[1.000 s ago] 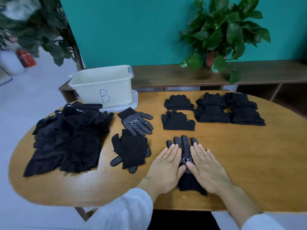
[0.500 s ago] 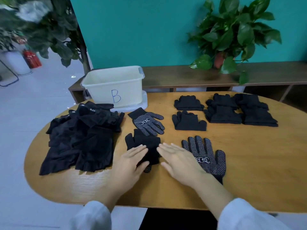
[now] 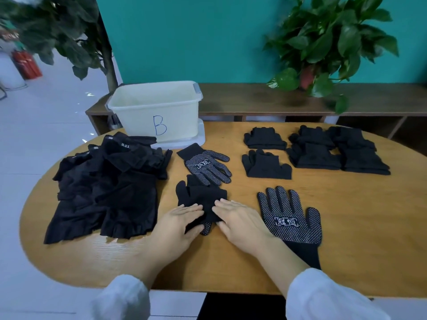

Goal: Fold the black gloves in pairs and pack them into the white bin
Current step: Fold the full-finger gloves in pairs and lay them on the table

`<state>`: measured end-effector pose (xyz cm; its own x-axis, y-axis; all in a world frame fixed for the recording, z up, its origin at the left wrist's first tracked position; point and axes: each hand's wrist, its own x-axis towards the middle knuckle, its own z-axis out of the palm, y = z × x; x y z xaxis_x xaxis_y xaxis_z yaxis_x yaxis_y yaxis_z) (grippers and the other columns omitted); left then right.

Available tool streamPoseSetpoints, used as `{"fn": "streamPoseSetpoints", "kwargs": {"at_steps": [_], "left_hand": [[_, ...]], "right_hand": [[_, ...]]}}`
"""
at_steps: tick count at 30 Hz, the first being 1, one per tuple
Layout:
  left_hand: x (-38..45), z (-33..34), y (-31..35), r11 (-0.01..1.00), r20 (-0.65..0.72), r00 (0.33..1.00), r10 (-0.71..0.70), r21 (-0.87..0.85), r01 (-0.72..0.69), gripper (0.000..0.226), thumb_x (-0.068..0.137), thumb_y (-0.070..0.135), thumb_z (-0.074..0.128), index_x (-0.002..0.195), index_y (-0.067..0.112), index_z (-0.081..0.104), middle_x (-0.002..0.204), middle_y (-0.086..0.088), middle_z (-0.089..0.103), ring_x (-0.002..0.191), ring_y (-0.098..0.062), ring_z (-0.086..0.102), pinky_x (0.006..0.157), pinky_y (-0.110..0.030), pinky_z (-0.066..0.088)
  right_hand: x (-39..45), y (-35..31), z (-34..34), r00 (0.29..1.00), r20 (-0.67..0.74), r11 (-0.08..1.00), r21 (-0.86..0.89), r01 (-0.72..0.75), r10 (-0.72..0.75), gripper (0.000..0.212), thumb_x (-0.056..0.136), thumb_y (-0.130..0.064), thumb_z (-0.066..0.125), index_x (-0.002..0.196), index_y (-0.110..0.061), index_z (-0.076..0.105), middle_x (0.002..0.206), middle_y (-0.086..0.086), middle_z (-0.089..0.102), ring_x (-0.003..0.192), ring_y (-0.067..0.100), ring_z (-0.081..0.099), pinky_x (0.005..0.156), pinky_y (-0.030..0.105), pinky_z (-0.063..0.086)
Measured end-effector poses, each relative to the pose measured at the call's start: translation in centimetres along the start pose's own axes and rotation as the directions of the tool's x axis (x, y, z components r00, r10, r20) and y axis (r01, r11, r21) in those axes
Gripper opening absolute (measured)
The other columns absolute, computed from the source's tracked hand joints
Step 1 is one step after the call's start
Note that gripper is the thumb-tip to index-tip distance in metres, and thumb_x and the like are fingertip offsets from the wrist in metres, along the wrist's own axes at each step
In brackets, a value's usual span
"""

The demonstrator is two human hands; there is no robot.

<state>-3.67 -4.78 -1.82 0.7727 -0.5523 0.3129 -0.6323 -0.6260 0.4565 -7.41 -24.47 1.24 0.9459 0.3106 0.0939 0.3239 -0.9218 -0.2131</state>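
A crumpled black glove [image 3: 201, 199] lies near the table's front, a dotted fingertip poking out under it. My left hand [image 3: 178, 224] rests flat on its left side. My right hand [image 3: 240, 221] touches its right edge with straight fingers. A dotted black glove [image 3: 290, 218] lies flat, palm up, just right of my right hand. Another dotted glove [image 3: 206, 165] lies behind the crumpled one. Several folded pairs [image 3: 316, 153] sit at the back right. The white bin [image 3: 157, 112], marked B, stands at the back left.
A heap of black fingerless gloves [image 3: 108, 188] covers the table's left part. The wooden table [image 3: 358, 215] curves off at left and front. A low wooden shelf [image 3: 254, 98] with a potted plant [image 3: 328, 42] runs behind the table.
Both hands left the dotted glove, which now lies flat at the right, and moved left onto the crumpled glove. The camera view shifted left.
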Motion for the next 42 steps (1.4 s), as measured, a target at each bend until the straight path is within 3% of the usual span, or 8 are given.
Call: {"fn": "streamPoseSetpoints", "kwargs": {"at_steps": [7,13,17,21,25,33,38,42], "left_hand": [[1.2,-2.0,1.3,0.92,-0.021,0.971,-0.239,-0.326,0.219,0.018,0.091,0.017,0.068,0.108,0.021,0.075,0.094,0.021,0.072,0.092,0.011,0.063,0.092,-0.019,0.05],[3.7,-7.8,4.8,0.771,-0.121,0.929,-0.35,-0.6,0.212,0.035,0.089,0.005,0.068,0.057,0.016,0.061,0.051,0.01,0.054,0.05,0.0,0.045,0.052,-0.015,0.038],[5.3,-11.6,7.2,0.766,-0.157,0.932,-0.325,-0.622,0.162,0.025,0.091,0.016,0.067,0.066,0.011,0.066,0.066,-0.005,0.068,0.057,-0.01,0.057,0.057,-0.023,0.046],[6.2,-13.5,9.2,0.686,-0.142,0.934,-0.329,-0.715,0.133,0.011,0.09,0.015,0.068,0.08,0.012,0.072,0.083,-0.009,0.075,0.071,-0.014,0.069,0.065,-0.024,0.056],[6.3,-13.3,10.2,0.692,-0.112,0.93,-0.35,-0.699,0.177,0.011,0.087,0.016,0.071,0.081,0.007,0.071,0.085,-0.011,0.075,0.074,-0.016,0.068,0.07,-0.028,0.056],[6.2,-13.0,12.8,0.723,-0.148,0.914,-0.377,-0.664,0.19,0.014,0.085,0.02,0.074,0.077,0.01,0.071,0.073,-0.003,0.074,0.059,-0.007,0.063,0.059,-0.021,0.047],[7.3,-12.7,14.8,0.85,-0.472,0.762,-0.443,-0.491,0.19,0.011,0.081,0.026,0.078,0.076,0.02,0.07,0.074,0.009,0.069,0.067,0.005,0.06,0.064,-0.005,0.042],[7.5,-11.6,17.2,0.88,-0.348,0.891,-0.291,-0.462,0.107,0.008,0.081,0.024,0.078,0.088,0.024,0.075,0.084,0.014,0.072,0.079,0.009,0.063,0.076,-0.004,0.046]], "right_hand": [[0.7,0.2,-0.9,0.987,-0.064,0.965,0.228,-0.129,0.147,0.035,0.098,-0.03,0.055,0.133,-0.03,0.059,0.139,-0.007,0.056,0.132,0.01,0.047,0.104,0.028,0.038],[2.6,-0.3,-5.8,0.948,-0.137,0.694,0.712,-0.107,0.287,0.01,0.083,-0.025,0.07,0.082,-0.016,0.073,0.071,0.011,0.066,0.063,0.018,0.054,0.063,0.038,0.045],[3.1,-0.8,-10.9,0.945,-0.186,0.629,0.777,-0.025,0.268,0.037,0.087,-0.019,0.071,0.065,0.005,0.055,0.061,0.013,0.047,0.056,0.016,0.04,0.056,0.025,0.034],[2.5,-0.6,-14.4,0.951,-0.193,0.602,0.798,0.009,0.241,0.035,0.09,-0.015,0.068,0.059,-0.006,0.054,0.057,0.002,0.052,0.053,0.009,0.046,0.056,0.02,0.041],[1.5,0.1,-14.9,0.956,-0.162,0.597,0.802,-0.016,0.244,0.042,0.076,-0.038,0.071,0.061,-0.004,0.053,0.069,0.014,0.051,0.066,0.023,0.046,0.071,0.043,0.049],[-1.0,0.3,-15.6,0.916,-0.239,0.528,0.848,0.036,0.322,0.035,0.086,-0.01,0.071,0.055,-0.019,0.061,0.057,-0.007,0.061,0.055,0.006,0.054,0.061,0.022,0.045],[-1.1,-0.3,-15.7,0.778,-0.385,0.511,0.854,0.097,0.496,0.014,0.083,-0.014,0.076,0.07,-0.013,0.07,0.075,0.007,0.072,0.069,0.016,0.063,0.075,0.041,0.056],[-1.6,-1.3,-15.8,0.709,-0.527,0.631,0.761,0.149,0.468,0.013,0.086,-0.015,0.072,0.074,-0.012,0.073,0.074,0.0,0.071,0.071,0.013,0.063,0.072,0.041,0.055]]}}
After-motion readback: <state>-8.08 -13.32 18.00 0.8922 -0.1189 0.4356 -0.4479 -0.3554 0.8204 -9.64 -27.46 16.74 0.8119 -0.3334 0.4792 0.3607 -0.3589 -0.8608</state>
